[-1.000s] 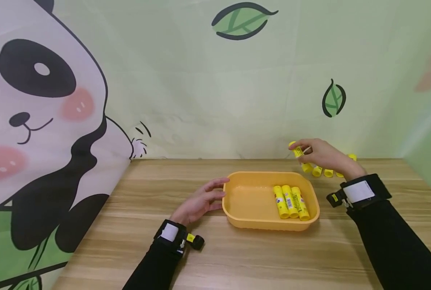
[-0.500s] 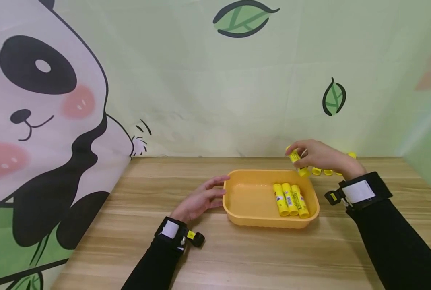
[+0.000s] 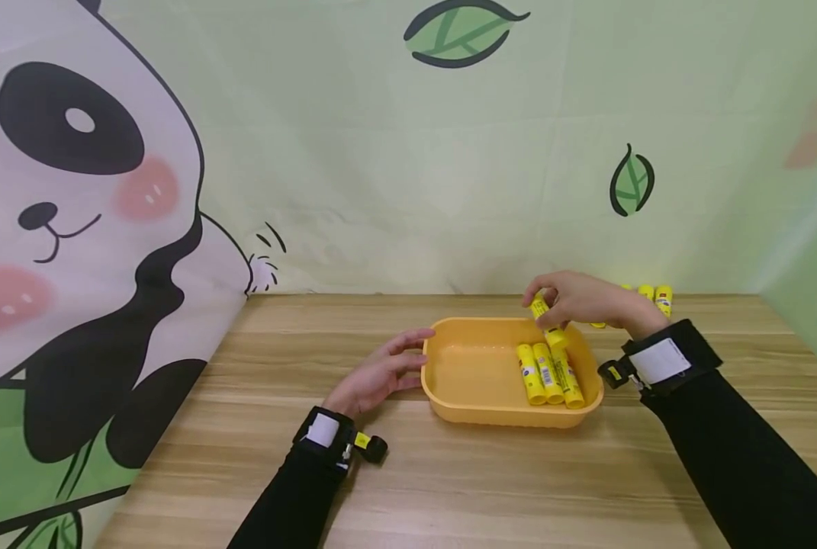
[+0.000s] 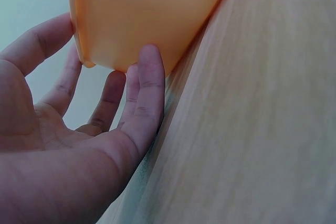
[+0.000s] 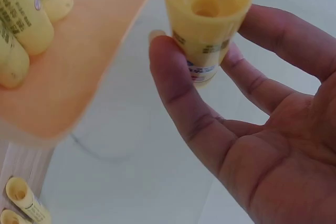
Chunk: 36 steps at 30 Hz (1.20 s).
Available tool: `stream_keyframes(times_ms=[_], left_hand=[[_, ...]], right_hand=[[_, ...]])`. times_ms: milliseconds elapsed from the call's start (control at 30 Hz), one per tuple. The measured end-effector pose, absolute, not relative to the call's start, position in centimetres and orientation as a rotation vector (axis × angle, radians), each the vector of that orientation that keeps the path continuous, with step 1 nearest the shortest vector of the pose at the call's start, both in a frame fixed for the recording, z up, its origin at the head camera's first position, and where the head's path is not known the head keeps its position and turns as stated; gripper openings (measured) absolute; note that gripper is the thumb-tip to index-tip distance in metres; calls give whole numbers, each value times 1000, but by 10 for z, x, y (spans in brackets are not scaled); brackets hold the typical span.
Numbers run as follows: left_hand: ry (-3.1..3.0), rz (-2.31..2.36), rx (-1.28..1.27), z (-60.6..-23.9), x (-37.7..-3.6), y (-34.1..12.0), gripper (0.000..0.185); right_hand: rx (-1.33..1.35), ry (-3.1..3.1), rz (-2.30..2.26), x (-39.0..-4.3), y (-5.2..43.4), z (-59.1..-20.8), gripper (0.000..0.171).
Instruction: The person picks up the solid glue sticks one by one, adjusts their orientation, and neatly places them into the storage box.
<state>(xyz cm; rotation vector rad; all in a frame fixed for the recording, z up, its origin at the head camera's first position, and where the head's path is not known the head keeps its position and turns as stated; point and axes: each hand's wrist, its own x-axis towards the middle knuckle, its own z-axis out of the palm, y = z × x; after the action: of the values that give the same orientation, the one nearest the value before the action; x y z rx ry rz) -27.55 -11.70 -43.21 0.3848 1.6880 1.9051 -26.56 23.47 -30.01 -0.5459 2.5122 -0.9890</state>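
Observation:
My right hand [image 3: 583, 297] pinches a yellow glue stick [image 3: 554, 336] between thumb and fingertips, tilted, over the back right rim of the orange plastic tray [image 3: 470, 418]. In the right wrist view the held glue stick [image 5: 202, 38] turns its hollow round end to the camera. Inside the tray, three yellow glue sticks [image 3: 548, 374] lie side by side at the right. At the tray's left end is my left hand [image 3: 377, 376], its spread fingers touching the rim and outer wall. The left wrist view shows those fingers [image 4: 151, 77] lightly bent against the tray.
Several more glue sticks [image 3: 664, 300] lie on the wooden table [image 3: 518, 488] at the back right, partly hidden by my right hand. A printed cloth backdrop [image 3: 353, 152] with a panda and leaves rises behind the table's far edge.
My right hand has moved left and nearer with the glue stick, from beside the loose ones to over the tray. My left hand stays at the tray's left end.

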Motion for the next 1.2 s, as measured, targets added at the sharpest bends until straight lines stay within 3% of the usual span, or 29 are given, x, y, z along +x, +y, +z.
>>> stream_keyframes(times_ms=[567,1200], left_hand=[[1687,1906,397,-434,-276,-117,51],[1643,1926,415,-432,-276,-117,54]], right_hand=[[-441,2477,-862,-265,202,-304,39],[-306,2467,-612,-271,169,-319,31]])
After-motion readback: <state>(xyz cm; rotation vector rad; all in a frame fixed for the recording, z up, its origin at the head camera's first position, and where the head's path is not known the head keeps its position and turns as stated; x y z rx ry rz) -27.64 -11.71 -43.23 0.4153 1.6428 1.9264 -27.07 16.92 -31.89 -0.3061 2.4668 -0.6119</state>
